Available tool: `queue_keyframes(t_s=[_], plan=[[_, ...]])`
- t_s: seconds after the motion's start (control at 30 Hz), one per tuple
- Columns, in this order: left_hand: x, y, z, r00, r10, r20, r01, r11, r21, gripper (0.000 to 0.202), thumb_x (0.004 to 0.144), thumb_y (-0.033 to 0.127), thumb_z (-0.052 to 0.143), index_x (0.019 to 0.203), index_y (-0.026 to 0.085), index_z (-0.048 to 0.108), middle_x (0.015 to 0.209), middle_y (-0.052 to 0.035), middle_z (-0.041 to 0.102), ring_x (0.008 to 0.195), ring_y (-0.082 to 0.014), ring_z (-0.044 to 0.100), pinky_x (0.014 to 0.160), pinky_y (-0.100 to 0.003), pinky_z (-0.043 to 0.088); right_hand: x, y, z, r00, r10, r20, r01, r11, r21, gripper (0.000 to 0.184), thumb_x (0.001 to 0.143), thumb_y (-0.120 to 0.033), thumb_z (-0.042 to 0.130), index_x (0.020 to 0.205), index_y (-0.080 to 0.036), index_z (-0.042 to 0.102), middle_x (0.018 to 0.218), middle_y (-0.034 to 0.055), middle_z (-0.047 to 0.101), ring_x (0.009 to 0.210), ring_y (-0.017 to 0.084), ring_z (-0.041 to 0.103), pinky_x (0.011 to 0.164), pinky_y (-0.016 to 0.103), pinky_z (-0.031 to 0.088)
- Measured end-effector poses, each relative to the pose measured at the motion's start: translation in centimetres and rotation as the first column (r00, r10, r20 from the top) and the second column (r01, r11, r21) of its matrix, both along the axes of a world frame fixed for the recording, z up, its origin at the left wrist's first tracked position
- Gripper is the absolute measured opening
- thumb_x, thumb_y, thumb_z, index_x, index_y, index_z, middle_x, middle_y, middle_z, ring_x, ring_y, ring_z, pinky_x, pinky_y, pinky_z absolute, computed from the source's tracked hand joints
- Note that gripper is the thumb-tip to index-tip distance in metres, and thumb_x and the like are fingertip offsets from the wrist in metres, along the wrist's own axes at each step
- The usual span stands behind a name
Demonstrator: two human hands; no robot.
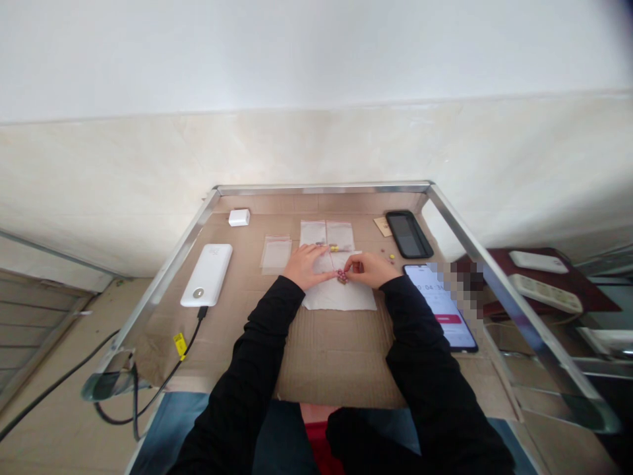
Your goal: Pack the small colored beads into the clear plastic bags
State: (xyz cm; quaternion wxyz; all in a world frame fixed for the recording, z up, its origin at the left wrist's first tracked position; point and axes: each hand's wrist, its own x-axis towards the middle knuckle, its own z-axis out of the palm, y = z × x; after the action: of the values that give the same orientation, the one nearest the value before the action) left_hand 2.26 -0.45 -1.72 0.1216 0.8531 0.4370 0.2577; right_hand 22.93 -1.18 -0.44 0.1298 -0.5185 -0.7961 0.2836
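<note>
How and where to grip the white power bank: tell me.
Grip the white power bank across its middle by both long edges, probably best from above: it lies flat, longer than wide, and the black plug in its near end makes that end a poorer hold.

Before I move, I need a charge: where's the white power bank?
In the head view, the white power bank lies at left on the cardboard, below the white charger plug.

The wall [316, 53] is white above, cream below. The floor [49, 448] is tan. The side table [593, 299] is dark red.
</note>
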Motion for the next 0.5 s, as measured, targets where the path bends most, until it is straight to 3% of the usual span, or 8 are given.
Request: queue_keyframes(t_s=[0.27, 0.5], plan=[[0.0, 0.0, 0.0, 1.0, 0.007, 0.004, -0.007, 1.0, 0.003, 0.063, 0.063, 0.058, 0.056, 0.112, 0.019, 0.05, 0.109, -0.0091, 0.057, 0.101, -0.0229, 0.05, 0.087, -0.04, 0.038, 0.3, 0.3, -0.2, 1.0, -0.008, -0.024, 0.008, 0.999, 0.037, 0.021, 0.068, -0.037, 0.057, 0.073, -0.018, 0.064, 0.057, 0.0001, 0.054, 0.05, 0.009, 0.045, 0.048, 0.021, 0.027], [0.1, -0.1, 0.2, 0.999, -0.02, 0.027, 0.019, 1.0, 0.012, 0.064, 0.063, 0.059, 0.056, 0.113, 0.019, 0.05, 0.107, -0.0086, 0.057, 0.099, -0.0214, 0.051, 0.087, -0.038, 0.038, -0.8, 0.2, 0.7, 0.964, -0.064, -0.259, 0.097, 0.989, 0.115, 0.022, 0.073, -0.034, 0.051, 0.08, -0.016, 0.06, 0.058, -0.0012, 0.051, 0.049, 0.008, 0.04, 0.049, 0.021, 0.029]])
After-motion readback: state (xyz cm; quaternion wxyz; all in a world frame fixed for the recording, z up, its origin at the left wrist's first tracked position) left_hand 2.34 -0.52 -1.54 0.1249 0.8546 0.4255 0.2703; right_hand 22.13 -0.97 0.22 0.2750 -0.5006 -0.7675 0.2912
